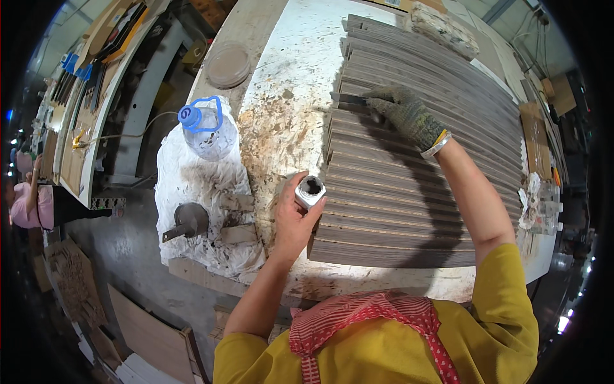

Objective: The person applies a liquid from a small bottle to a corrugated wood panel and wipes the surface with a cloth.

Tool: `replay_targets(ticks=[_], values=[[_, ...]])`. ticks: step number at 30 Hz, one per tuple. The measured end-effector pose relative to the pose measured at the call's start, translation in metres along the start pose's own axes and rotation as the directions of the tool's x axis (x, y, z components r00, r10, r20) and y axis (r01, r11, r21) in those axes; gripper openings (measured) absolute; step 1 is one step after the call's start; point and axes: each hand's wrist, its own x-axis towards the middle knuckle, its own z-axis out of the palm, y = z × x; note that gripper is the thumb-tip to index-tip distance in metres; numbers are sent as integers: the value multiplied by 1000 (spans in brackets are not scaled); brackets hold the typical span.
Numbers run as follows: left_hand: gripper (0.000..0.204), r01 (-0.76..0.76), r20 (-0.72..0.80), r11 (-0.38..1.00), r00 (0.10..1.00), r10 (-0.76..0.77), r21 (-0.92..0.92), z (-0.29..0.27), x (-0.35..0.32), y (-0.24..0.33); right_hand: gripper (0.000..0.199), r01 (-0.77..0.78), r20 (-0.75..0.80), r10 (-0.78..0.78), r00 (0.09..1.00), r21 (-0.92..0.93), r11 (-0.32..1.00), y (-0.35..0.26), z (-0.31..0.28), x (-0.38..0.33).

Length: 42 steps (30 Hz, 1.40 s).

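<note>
My left hand [295, 221], bare, is wrapped round a small white open-mouthed bottle [309, 194] with dark stuff inside its neck. It is beside the left edge of a row of long grey-brown wood-grain strips [396, 221], laid side by side on the table. My right hand [404, 115] wears a dark knitted glove with a yellow cuff. Its fingers are closed on a small dark flat tool [348, 98], whose exact kind I cannot make out. That tool is over the strips' left ends, farther away than the bottle.
On a stained white cloth [176, 160] at the left stand a clear jug [211, 137] with a blue cap and handle and a dark pot [192, 219]. Beyond lies a round translucent lid [228, 65]. Clear bottles [549, 214] stand at the right edge. A person in pink [32, 203] is far left.
</note>
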Motion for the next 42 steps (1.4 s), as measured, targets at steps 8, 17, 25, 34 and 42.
replay_targets(ticks=[8, 17, 25, 34, 42], values=[[52, -12, -3, 998, 1000, 12, 60, -1, -1, -2, 25, -309, 32, 352, 935, 561, 768, -7, 6, -9], [51, 50, 39, 994, 998, -54, 94, 1, 0, 9, 29, 220, -269, -179, 946, 133, 966, 6, 12, -7], [52, 43, 38, 997, 998, -46, 66, 2, -1, 9, 24, 407, -262, -462, 847, -239, 882, 19, 22, -8], [51, 38, 37, 997, 998, -41, 74, 1, -1, 8, 24, 423, -284, -481, 829, -244, 873, 22, 25, -5], [51, 43, 30, 996, 999, -45, 82, 1, -1, 10, 24, 433, -295, -482, 825, -216, 875, 20, 30, -6]])
